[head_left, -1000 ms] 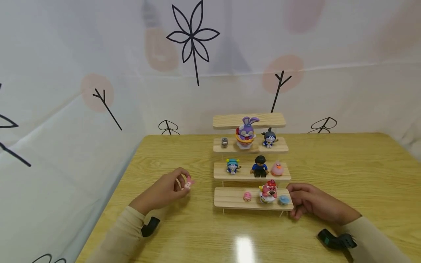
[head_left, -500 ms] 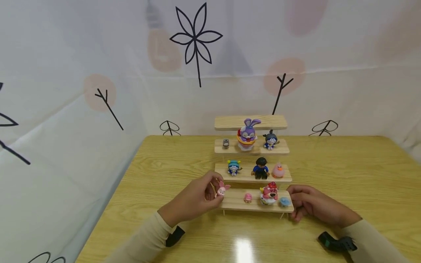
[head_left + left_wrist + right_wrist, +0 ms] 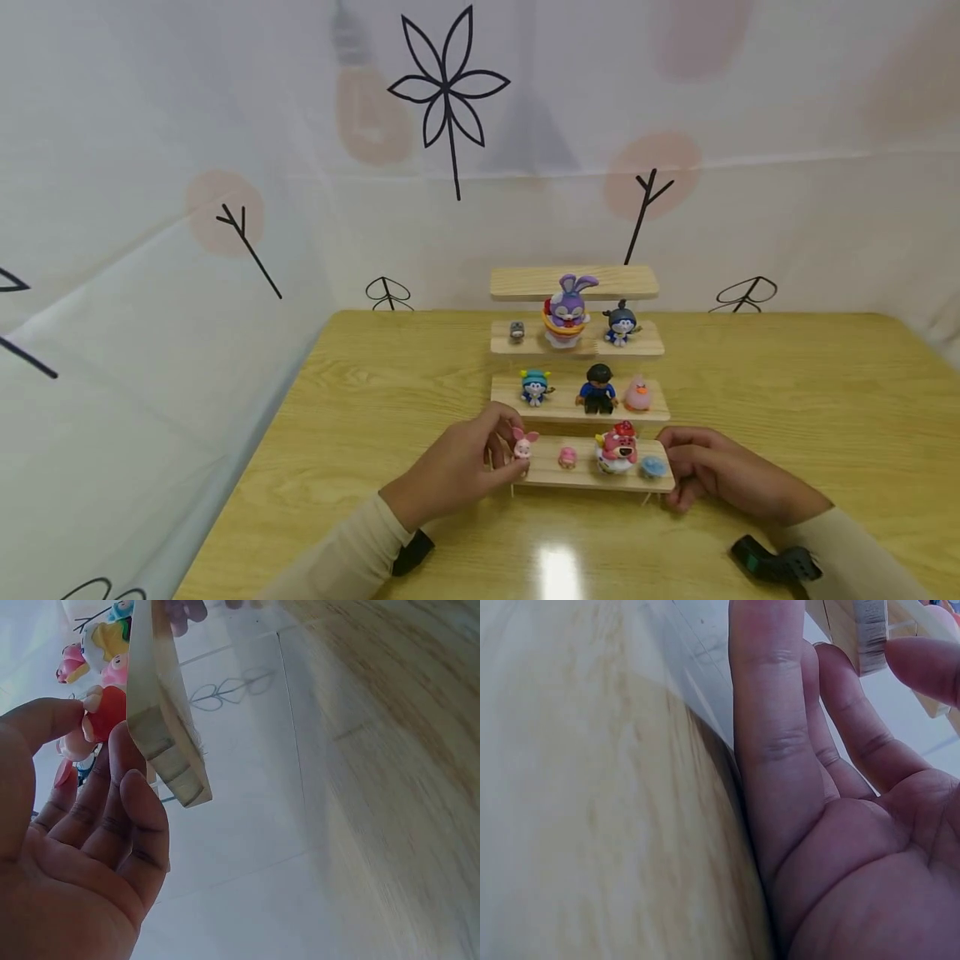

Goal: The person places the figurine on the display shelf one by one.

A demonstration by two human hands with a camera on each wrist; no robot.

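Observation:
My left hand (image 3: 465, 462) pinches a small pink piglet figurine (image 3: 522, 448) between thumb and fingers at the left end of the lowest shelf. In the left wrist view, the figurine's red body (image 3: 110, 714) is right beside the board's end (image 3: 176, 769); whether its base touches the wood is hard to tell. The tiered wooden display stand (image 3: 543, 479) is held at its lower right end by my right hand (image 3: 738, 471). The right wrist view has thumb and a finger on either side of that board end (image 3: 870, 634). A tiny pink figurine (image 3: 567, 457) sits right of the piglet.
Also on the lowest shelf are a pink bear figurine (image 3: 617, 450) and a small blue figurine (image 3: 653, 467). Above them stand a purple rabbit (image 3: 567, 312), a dark-haired toy person (image 3: 598, 390), a pink duck (image 3: 638, 395) and other figurines. A patterned cloth (image 3: 525, 208) hangs behind the table (image 3: 390, 358).
My left hand has carried the piglet figurine rightward from over the table to the lowest shelf's left end. My right hand has stayed at the stand's right end.

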